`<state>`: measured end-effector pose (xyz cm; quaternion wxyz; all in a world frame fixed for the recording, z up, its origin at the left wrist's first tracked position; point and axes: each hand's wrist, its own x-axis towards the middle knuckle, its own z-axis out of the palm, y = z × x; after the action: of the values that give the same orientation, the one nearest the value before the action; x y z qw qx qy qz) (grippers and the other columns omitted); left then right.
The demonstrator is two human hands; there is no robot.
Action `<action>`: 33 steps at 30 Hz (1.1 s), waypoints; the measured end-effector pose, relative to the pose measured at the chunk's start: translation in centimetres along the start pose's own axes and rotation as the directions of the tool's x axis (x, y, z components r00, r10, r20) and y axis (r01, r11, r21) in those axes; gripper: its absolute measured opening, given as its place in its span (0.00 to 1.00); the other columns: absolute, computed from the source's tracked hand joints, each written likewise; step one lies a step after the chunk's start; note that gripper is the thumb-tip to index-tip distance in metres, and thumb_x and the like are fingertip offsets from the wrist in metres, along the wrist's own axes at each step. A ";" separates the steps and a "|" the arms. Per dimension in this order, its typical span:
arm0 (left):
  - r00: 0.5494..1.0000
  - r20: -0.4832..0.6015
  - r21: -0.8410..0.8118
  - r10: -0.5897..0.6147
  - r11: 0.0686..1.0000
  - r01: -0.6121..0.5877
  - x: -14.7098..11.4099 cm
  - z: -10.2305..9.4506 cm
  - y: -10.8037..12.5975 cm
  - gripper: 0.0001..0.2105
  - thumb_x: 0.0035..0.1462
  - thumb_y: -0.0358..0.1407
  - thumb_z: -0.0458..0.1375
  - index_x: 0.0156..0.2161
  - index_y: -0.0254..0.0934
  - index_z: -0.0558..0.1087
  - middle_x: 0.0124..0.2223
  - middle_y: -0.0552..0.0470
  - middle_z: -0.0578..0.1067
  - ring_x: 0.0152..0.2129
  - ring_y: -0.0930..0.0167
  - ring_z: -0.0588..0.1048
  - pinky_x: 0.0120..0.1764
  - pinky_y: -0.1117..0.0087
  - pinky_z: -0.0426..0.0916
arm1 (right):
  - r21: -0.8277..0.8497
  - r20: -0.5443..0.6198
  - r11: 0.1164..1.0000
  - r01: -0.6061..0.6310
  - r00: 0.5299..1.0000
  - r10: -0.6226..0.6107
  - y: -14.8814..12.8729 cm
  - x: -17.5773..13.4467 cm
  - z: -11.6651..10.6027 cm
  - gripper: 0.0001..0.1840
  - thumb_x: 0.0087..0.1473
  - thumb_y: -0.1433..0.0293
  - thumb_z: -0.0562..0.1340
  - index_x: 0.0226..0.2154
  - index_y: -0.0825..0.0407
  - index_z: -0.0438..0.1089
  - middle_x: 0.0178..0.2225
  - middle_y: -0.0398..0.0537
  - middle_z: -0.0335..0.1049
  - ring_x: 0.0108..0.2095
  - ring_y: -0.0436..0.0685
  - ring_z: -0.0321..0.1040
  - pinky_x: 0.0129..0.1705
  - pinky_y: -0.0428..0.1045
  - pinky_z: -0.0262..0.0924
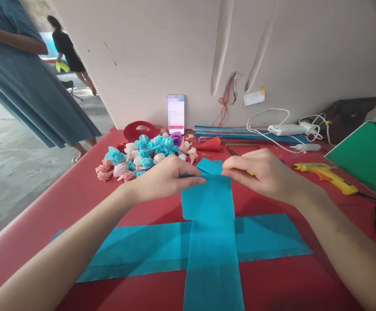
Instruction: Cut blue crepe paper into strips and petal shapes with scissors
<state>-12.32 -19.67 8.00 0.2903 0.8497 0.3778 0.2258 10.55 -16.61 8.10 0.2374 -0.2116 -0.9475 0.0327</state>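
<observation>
Both my hands pinch the top edge of a blue crepe paper strip (209,196), which is lifted off the table at its far end and runs down toward me. My left hand (171,175) grips the edge near its left corner, thumb and fingers pressed together. At the right corner, my right hand (255,170) pinches the same edge. Beneath it, a second blue strip (149,246) lies crosswise on the red table (272,285). A small folded blue piece (209,165) shows just behind the pinched edge.
Blue, white and pink paper flowers (147,153) are heaped behind my left hand. A phone (176,114) leans on the wall. Rightward lie a yellow glue gun (328,175), a white power strip (286,128) with cables and a green board (367,160). A person (29,86) stands left.
</observation>
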 end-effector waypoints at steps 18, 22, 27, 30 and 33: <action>0.999 0.029 -0.002 0.015 1.000 -0.015 -0.1 -0.2 0.0 0.12 0.59 0.36 0.54 0.26 0.33 0.72 0.19 0.59 0.60 0.16 0.79 0.54 0.19 0.75 0.49 | 0.251 -0.109 0.965 -0.074 0.989 0.104 -0.5 0.7 1.4 0.11 0.55 0.62 0.61 0.34 0.52 0.73 0.33 0.46 0.75 0.31 0.51 0.69 0.32 0.45 0.59; 1.000 0.019 0.037 0.022 0.999 -0.023 0.0 -0.1 -0.1 0.12 0.59 0.36 0.54 0.28 0.32 0.75 0.18 0.59 0.59 0.16 0.79 0.53 0.19 0.75 0.49 | 0.237 -0.033 0.968 -0.083 0.995 0.093 -0.7 0.5 1.6 0.11 0.58 0.68 0.58 0.31 0.52 0.76 0.25 0.42 0.75 0.21 0.47 0.66 0.24 0.43 0.56; 1.000 0.004 0.060 -0.031 0.998 0.031 0.0 -0.4 -0.5 0.13 0.59 0.36 0.54 0.25 0.33 0.73 0.18 0.59 0.62 0.15 0.79 0.57 0.19 0.75 0.51 | 0.349 0.034 0.922 -0.166 0.986 0.164 -0.1 0.3 1.0 0.10 0.57 0.65 0.60 0.30 0.49 0.77 0.23 0.40 0.76 0.20 0.47 0.68 0.23 0.43 0.59; 0.998 -0.056 0.036 -0.006 0.999 0.008 -0.1 -0.2 -0.6 0.09 0.59 0.35 0.55 0.29 0.35 0.72 0.26 0.56 0.71 0.21 0.77 0.67 0.22 0.77 0.59 | 0.470 0.033 0.840 -0.272 0.956 0.291 0.2 0.4 1.0 0.09 0.53 0.63 0.63 0.26 0.48 0.76 0.19 0.38 0.73 0.18 0.48 0.69 0.21 0.43 0.60; 0.979 -0.169 -0.053 0.110 0.991 -0.120 -0.1 0.1 -0.7 0.09 0.56 0.32 0.58 0.44 0.37 0.68 0.44 0.50 0.74 0.39 0.72 0.74 0.35 0.76 0.68 | 0.538 0.051 0.773 -0.336 0.929 0.368 0.2 0.6 1.3 0.08 0.51 0.64 0.64 0.25 0.48 0.76 0.16 0.38 0.71 0.17 0.48 0.68 0.20 0.43 0.61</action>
<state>-12.66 -19.46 7.42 0.2711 0.8388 0.3436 0.3240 9.55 -16.16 7.16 0.3035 -0.3105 -0.8363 0.3349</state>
